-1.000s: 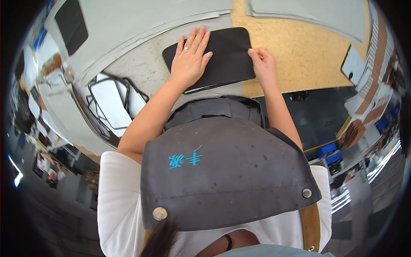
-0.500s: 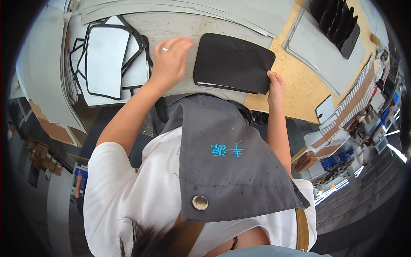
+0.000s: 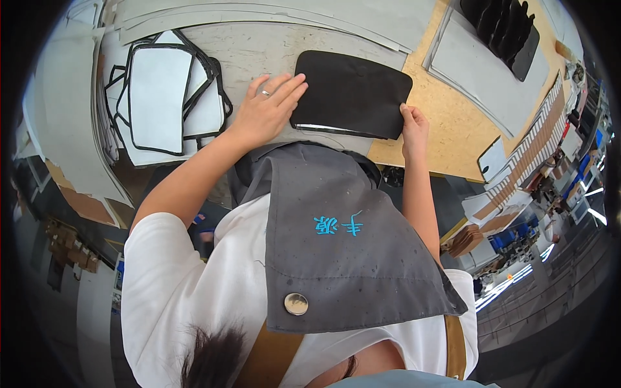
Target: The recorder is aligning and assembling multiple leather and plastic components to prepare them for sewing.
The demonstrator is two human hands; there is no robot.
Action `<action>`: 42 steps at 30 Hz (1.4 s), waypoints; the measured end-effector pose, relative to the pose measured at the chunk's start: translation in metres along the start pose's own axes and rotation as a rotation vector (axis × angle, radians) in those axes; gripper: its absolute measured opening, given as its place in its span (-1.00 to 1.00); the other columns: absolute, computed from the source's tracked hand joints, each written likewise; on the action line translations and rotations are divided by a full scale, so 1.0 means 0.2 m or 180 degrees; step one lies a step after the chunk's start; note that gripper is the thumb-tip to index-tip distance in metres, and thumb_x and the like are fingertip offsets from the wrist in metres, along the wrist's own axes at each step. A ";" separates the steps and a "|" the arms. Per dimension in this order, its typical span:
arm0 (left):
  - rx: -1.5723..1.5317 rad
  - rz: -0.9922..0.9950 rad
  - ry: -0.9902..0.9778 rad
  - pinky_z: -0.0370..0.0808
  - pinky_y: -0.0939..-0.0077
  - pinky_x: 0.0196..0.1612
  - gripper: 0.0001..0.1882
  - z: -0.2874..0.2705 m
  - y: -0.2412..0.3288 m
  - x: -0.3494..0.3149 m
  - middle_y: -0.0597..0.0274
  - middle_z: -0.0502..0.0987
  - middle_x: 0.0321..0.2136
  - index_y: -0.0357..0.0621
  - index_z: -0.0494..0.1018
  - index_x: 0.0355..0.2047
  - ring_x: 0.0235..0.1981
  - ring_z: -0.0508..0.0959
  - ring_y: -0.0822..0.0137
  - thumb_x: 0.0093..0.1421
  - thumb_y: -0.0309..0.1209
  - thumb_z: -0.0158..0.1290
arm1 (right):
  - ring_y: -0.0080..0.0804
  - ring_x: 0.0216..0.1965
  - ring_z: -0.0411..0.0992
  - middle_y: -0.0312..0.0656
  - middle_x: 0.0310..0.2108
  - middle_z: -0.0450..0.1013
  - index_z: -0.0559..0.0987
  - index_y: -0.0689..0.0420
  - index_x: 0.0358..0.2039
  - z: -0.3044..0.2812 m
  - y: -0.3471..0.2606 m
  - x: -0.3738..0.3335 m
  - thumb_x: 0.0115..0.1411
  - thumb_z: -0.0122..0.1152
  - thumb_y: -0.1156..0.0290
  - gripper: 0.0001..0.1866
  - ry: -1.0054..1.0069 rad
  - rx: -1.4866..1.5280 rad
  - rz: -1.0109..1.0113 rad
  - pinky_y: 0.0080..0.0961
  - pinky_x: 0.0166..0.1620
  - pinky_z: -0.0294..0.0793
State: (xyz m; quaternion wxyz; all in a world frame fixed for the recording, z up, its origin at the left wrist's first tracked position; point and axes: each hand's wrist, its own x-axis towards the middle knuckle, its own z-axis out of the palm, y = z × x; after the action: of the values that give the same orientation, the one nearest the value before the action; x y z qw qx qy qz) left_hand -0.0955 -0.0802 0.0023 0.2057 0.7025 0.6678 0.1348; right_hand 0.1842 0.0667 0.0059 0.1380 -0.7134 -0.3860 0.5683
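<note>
A flat black panel (image 3: pixel 352 94) with rounded corners lies in front of me, a thin white strip showing along its near left edge. At its right edge, my right hand (image 3: pixel 414 126) pinches the panel near the lower right corner, thumb on top. My left hand (image 3: pixel 268 107) is open, fingers stretched out, with the fingertips at the panel's left edge. A ring is on one of its fingers. Left of that hand rests a loose pile of white panels with black borders (image 3: pixel 158 97).
Large grey sheets (image 3: pixel 71 123) are stacked at the left, and more long sheets (image 3: pixel 259 13) lie along the far side. On the right, several overlapping black pieces (image 3: pixel 501 35) sit on a grey sheet (image 3: pixel 475 81) over a tan board (image 3: pixel 446 139).
My left hand has lowered from above the table to the black panel's left edge. The right hand keeps its pinch on the panel, which has hardly moved.
</note>
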 end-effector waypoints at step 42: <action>-0.0777 0.1335 -0.0840 0.33 0.27 0.01 -0.77 0.07 0.36 0.86 0.16 0.42 -0.05 -0.18 0.38 -0.19 -0.05 0.42 0.13 0.11 -0.57 -0.06 | -0.35 -0.62 0.38 -0.21 -0.68 0.41 0.48 0.16 -0.48 0.05 0.06 -0.03 0.11 0.10 0.20 -0.74 0.0158 -0.0526 -0.0612 -0.45 -0.51 0.31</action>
State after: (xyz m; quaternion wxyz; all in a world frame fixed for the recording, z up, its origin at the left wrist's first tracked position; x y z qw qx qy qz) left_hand -0.0130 0.0877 0.0090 0.3417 0.8069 0.4541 0.1611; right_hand 0.1789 0.0521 -0.0008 0.1421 -0.6960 -0.4946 0.5008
